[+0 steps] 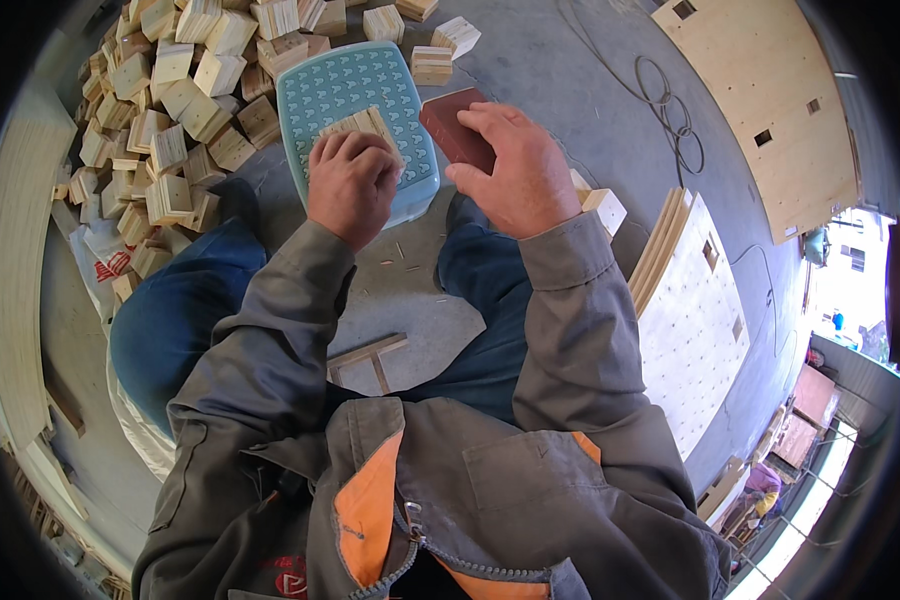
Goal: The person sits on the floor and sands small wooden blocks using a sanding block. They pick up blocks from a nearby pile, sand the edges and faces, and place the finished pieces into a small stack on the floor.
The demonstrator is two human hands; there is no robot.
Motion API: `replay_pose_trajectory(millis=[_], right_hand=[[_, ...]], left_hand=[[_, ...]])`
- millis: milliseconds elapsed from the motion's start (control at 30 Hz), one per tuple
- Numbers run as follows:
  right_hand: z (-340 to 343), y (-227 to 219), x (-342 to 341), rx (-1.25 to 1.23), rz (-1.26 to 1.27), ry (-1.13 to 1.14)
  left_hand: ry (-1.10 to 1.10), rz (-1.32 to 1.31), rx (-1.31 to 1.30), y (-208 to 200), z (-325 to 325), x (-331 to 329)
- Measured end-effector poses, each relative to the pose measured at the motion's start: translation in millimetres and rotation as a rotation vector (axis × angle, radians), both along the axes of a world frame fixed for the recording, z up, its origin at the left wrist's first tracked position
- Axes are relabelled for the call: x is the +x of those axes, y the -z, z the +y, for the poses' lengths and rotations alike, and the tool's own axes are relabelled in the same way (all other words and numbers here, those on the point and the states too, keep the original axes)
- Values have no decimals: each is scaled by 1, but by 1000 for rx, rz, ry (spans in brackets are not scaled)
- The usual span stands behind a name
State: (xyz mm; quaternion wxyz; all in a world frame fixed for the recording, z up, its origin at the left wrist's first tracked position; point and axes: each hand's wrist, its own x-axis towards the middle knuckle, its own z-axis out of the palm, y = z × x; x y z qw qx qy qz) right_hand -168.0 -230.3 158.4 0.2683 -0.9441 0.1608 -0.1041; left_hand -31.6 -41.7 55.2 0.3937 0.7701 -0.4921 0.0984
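On the light-blue plastic stool [335, 78], between my knees, rests a plywood block [374, 124] with layered edges. My left hand [351, 187] is closed over its near side, the fingers curled and partly hiding it. Just right of the stool, my right hand [520, 170] grips a flat reddish-brown rectangular block [454, 122], thumb on the near side and fingers over the top. This block is tilted and held close to the plywood block, with a small gap between them. What the red-brown block is made of, I cannot tell.
A heap of plywood blocks [170, 110] lies at the far left, with a few more beyond the stool. Perforated boards [695, 320] are stacked at the right, near a large plywood sheet [770, 110]. A dark cable [670, 105] loops on the floor.
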Motion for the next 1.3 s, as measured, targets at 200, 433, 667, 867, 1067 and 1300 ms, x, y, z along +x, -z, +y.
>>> replay_pose_trajectory(millis=[200, 433, 667, 867, 1067, 1300], right_hand=[[-1, 0, 0, -9, 10, -15], [-1, 0, -1, -9, 19, -14], [0, 0, -1, 4, 27, -6], [-1, 2, 0, 9, 28, -18], [0, 1, 0, 4, 43, -14], [0, 3, -1, 14, 37, -11]], left_hand=[[-58, 2, 22, -1, -5, -6], [-117, 210, -65, 7, -4, 8], [-25, 181, -1, -1, 0, 9], [-52, 187, -13, 6, -2, 15], [-38, 275, -34, -4, -3, 11], [-41, 230, -35, -4, -5, 12]])
